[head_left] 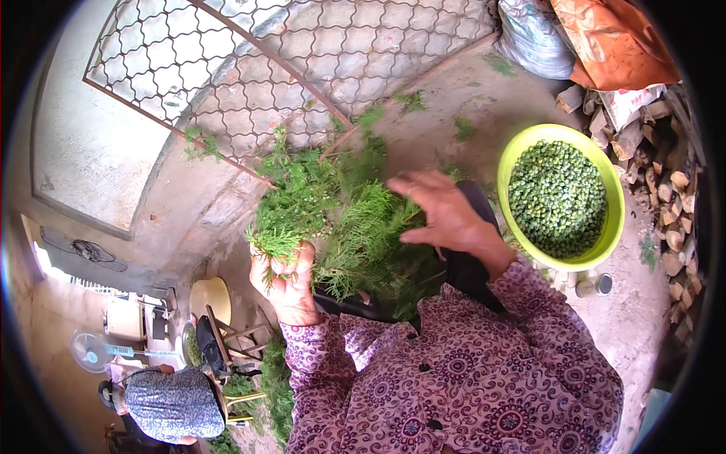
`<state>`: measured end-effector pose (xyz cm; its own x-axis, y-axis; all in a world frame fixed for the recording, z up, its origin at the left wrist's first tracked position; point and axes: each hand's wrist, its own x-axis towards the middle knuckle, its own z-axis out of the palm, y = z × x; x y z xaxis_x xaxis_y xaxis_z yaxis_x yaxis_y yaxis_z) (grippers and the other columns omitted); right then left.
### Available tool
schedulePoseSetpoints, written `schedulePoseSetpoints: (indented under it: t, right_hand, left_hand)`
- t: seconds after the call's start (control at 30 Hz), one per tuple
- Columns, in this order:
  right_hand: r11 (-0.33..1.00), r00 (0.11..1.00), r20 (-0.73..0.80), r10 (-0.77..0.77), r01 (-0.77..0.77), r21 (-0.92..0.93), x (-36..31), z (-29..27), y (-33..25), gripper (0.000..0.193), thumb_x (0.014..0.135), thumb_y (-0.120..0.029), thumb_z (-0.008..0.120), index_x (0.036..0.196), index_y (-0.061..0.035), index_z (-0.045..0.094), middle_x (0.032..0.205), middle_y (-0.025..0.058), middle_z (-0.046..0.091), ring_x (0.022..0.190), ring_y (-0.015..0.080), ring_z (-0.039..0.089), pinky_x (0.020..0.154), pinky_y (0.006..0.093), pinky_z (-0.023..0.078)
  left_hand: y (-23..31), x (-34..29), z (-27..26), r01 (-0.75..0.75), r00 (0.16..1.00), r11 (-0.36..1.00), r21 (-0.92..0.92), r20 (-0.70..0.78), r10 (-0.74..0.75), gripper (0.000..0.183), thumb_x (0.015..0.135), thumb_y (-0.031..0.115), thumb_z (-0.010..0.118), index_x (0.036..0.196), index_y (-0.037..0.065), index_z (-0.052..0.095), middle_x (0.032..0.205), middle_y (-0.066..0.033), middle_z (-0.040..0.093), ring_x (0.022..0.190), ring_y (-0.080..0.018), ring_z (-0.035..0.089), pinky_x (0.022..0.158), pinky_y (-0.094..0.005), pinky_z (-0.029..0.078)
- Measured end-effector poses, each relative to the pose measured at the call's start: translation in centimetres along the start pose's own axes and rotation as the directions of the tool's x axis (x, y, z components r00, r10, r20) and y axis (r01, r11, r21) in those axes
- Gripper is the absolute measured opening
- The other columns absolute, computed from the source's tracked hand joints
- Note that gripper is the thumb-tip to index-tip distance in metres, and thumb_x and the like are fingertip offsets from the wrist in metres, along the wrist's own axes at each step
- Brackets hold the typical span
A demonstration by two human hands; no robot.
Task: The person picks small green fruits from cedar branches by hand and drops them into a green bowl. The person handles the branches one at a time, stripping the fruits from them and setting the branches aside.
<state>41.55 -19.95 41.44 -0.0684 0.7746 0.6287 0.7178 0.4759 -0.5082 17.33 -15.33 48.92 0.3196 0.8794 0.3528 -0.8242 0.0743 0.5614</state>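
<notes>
My left hand [286, 286] is closed around a green conifer sprig [277, 242], whose feathery tip sticks up above the fingers. To its right, my right hand [452, 218] hangs over a heap of leafy conifer branches [359, 238], thumb and fingers apart and nothing seen in it. The heap lies across my lap and the ground ahead of me. Off to the right of that hand stands a yellow-green basin [617, 219], filled with small round green cones or berries [558, 198].
A rusty wire-mesh panel [302, 68] lies ahead. Stacked firewood [677, 242], an orange sack [616, 41] and a whitish sack [535, 38] line the right. A metal can [594, 285] stands below the basin. At lower left, another person [174, 405] sits near a fan [94, 350].
</notes>
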Motion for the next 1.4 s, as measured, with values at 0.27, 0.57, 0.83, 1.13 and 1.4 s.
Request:
schedulePoseSetpoints:
  t: [0.27, 0.57, 0.83, 1.13, 1.4]
  right_hand:
    - [0.892, 0.984, 0.172, 0.046, -0.118, 0.437, -1.4, 6.0, 0.7, 0.040, 0.073, -0.021, 0.066, 0.054, 0.0013, 0.039, 0.068, 0.0109, 0.058, 0.051, 0.0218, 0.054, 0.048, 0.0335, 0.039]
    - [0.102, 0.725, 0.553, 0.410, -0.639, 0.762, 0.6, 6.7, -0.2, 0.028, 0.076, -0.024, 0.066, 0.097, -0.0054, 0.060, 0.079, 0.0012, 0.058, 0.068, 0.0089, 0.053, 0.048, 0.0237, 0.041]
    - [-0.120, 0.535, 0.844, 0.034, -0.836, 0.535, 0.2, 11.7, -2.8, 0.046, 0.080, -0.020, 0.061, 0.120, -0.0060, 0.044, 0.088, -0.0004, 0.056, 0.056, 0.0054, 0.048, 0.044, 0.0186, 0.037]
    - [-0.307, 0.614, 0.767, -0.188, -0.778, 0.548, -2.2, 17.3, -1.4, 0.036, 0.088, -0.024, 0.048, 0.114, -0.0002, 0.050, 0.102, 0.0069, 0.058, 0.085, 0.0132, 0.057, 0.075, 0.0274, 0.047]
    - [-0.433, 0.560, 0.798, -0.224, -0.790, 0.433, -3.2, 19.8, 0.1, 0.034, 0.088, -0.028, 0.048, 0.105, 0.0005, 0.054, 0.088, 0.0082, 0.062, 0.071, 0.0173, 0.061, 0.060, 0.0323, 0.052]
  left_hand:
    - [2.9, -0.1, -0.1, -0.171, 0.980, 0.612, 0.772, 0.073, 0.183, 0.020, 0.080, 0.013, 0.062, 0.097, 0.004, 0.059, 0.092, -0.0097, 0.061, 0.079, -0.0196, 0.059, 0.072, -0.0359, 0.047]
    - [-0.7, -3.0, -5.6, 0.040, 0.972, 0.542, 0.839, -0.157, 0.172, 0.024, 0.081, 0.016, 0.061, 0.102, 0.005, 0.059, 0.102, -0.0057, 0.059, 0.091, -0.0149, 0.054, 0.079, -0.0322, 0.043]
    - [-2.7, -7.0, -10.4, 0.424, 0.806, 0.892, 0.155, -0.515, -0.293, 0.029, 0.086, 0.014, 0.051, 0.113, 0.005, 0.049, 0.099, -0.0026, 0.059, 0.092, -0.0144, 0.055, 0.073, -0.0274, 0.047]
    - [-0.1, -5.5, -13.4, 0.201, 0.830, 0.920, 0.336, -0.558, 0.022, 0.010, 0.077, 0.011, 0.065, 0.080, 0.009, 0.057, 0.079, 0.0005, 0.060, 0.073, -0.0102, 0.055, 0.061, -0.0291, 0.048]
    - [-2.3, -6.9, -14.0, 0.153, 0.791, 0.953, 0.261, -0.610, 0.040, 0.034, 0.072, 0.003, 0.067, 0.103, 0.010, 0.055, 0.095, -0.0036, 0.059, 0.083, -0.0155, 0.056, 0.074, -0.0321, 0.048]
